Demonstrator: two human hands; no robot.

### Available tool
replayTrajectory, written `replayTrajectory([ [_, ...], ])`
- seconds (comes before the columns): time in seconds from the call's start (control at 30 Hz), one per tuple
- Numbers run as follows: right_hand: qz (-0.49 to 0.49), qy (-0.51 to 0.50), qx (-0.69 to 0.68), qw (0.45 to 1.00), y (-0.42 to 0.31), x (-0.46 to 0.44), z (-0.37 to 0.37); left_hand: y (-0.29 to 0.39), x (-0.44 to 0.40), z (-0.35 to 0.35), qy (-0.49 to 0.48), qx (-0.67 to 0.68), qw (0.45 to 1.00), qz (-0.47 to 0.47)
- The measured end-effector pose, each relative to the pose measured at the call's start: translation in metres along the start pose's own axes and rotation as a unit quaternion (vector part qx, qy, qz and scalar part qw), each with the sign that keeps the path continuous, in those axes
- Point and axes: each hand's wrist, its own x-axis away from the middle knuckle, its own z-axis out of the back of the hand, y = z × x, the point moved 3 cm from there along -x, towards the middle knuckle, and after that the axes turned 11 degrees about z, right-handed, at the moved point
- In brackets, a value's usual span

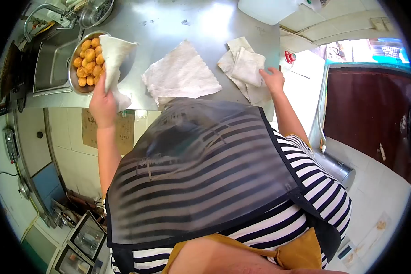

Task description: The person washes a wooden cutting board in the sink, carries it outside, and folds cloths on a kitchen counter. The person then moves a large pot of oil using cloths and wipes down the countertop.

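My left hand [103,106] is closed on a white cloth [115,52], which hangs over the right side of a metal bowl [71,75] of round orange-brown items [90,57]. Another white cloth [180,73] lies spread flat on the steel counter [164,27] in front of my body. To the right, a folded stack of white cloths [247,67] rests near the counter's edge. My right hand [274,80] is at the right side of that stack, fingers apart, with fingertips at the cloth's edge.
A sink [55,64] with a faucet [43,8] is at the left. Behind the bowl stands another metal bowl [96,13]. A whitish container [269,10] sits at the back right, and a red-capped bottle [289,57] stands beyond the counter's right edge.
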Motion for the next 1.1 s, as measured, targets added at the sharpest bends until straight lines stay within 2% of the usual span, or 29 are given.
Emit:
replayTrajectory([
  [0.03, 0.0, -0.027, -0.032, 0.999, -0.003, 0.002, -0.002, 0.002, -0.001, -0.01, -0.021, -0.078, 0.997, -0.011],
  [0.07, 0.002, -0.056, -0.065, 0.996, -0.005, 0.003, -0.004, 0.003, 0.0, -0.024, -0.092, -0.088, 0.992, 0.018],
  [0.13, -0.003, -0.024, -0.084, 0.996, -0.001, -0.002, -0.015, -0.001, 0.008, -0.059, -0.185, -0.16, 0.968, -0.059],
  [0.2, -0.036, -0.048, -0.147, 0.987, -0.008, -0.001, -0.018, -0.001, 0.02, -0.077, -0.229, -0.16, 0.958, -0.067],
  [0.27, -0.026, -0.031, -0.192, 0.98, -0.019, -0.001, -0.01, 0.009, 0.023, -0.078, -0.215, -0.143, 0.963, -0.076],
  [0.33, -0.014, -0.02, -0.235, 0.972, -0.023, -0.002, -0.007, 0.015, 0.025, -0.075, -0.244, -0.047, 0.968, -0.037],
  [0.43, -0.005, 0.012, -0.201, 0.98, -0.034, 0.001, -0.004, 0.017, 0.025, -0.07, -0.258, -0.02, 0.965, -0.034],
  [0.47, 0.053, 0.058, -0.057, 0.995, -0.045, 0.01, 0.001, 0.016, 0.027, -0.069, -0.269, -0.015, 0.963, -0.018],
  [0.5, 0.108, 0.101, 0.088, 0.985, -0.057, 0.02, 0.007, 0.014, 0.029, -0.067, -0.269, -0.016, 0.963, -0.017],
  [0.53, 0.11, 0.1, 0.088, 0.985, -0.06, 0.025, 0.007, 0.009, 0.031, -0.066, -0.26, -0.018, 0.965, -0.014],
  [0.6, 0.322, -0.044, 0.092, 0.941, -0.074, 0.035, -0.003, -0.003, 0.038, -0.065, -0.253, -0.021, 0.967, -0.008],
  [0.73, 0.32, -0.079, 0.133, 0.935, -0.052, 0.022, -0.031, -0.033, 0.054, -0.066, -0.245, -0.03, 0.969, 0.009],
  [0.77, 0.277, -0.038, -0.013, 0.96, -0.04, 0.009, -0.035, -0.038, 0.057, -0.065, -0.238, -0.051, 0.97, -0.001],
  [0.8, 0.224, 0.003, -0.157, 0.962, -0.031, 0.002, -0.037, -0.04, 0.059, -0.064, -0.24, -0.052, 0.969, 0.001],
  [0.83, 0.224, 0.002, -0.156, 0.962, -0.044, -0.002, -0.02, -0.042, 0.06, -0.064, -0.233, -0.033, 0.972, 0.021],
  [0.9, -0.001, 0.057, -0.171, 0.984, -0.055, -0.019, 0.029, -0.039, 0.058, -0.063, -0.227, -0.013, 0.973, 0.042],
  [0.93, -0.002, 0.056, -0.171, 0.984, -0.064, -0.023, 0.039, -0.029, 0.054, -0.061, -0.227, 0.016, 0.973, 0.041],
  [0.97, 0.007, 0.081, -0.327, 0.941, -0.073, -0.028, 0.045, -0.021, 0.05, -0.061, -0.226, 0.046, 0.972, 0.039],
  [1.0, 0.015, 0.105, -0.475, 0.873, -0.082, -0.03, 0.051, -0.017, 0.047, -0.064, -0.226, 0.045, 0.972, 0.038],
  [1.03, 0.015, 0.106, -0.476, 0.873, -0.094, -0.028, 0.054, -0.014, 0.044, -0.069, -0.247, 0.076, 0.965, 0.045],
  [1.1, -0.031, -0.005, -0.677, 0.735, -0.129, -0.024, 0.045, -0.006, 0.039, -0.077, -0.264, 0.107, 0.957, 0.049],
])
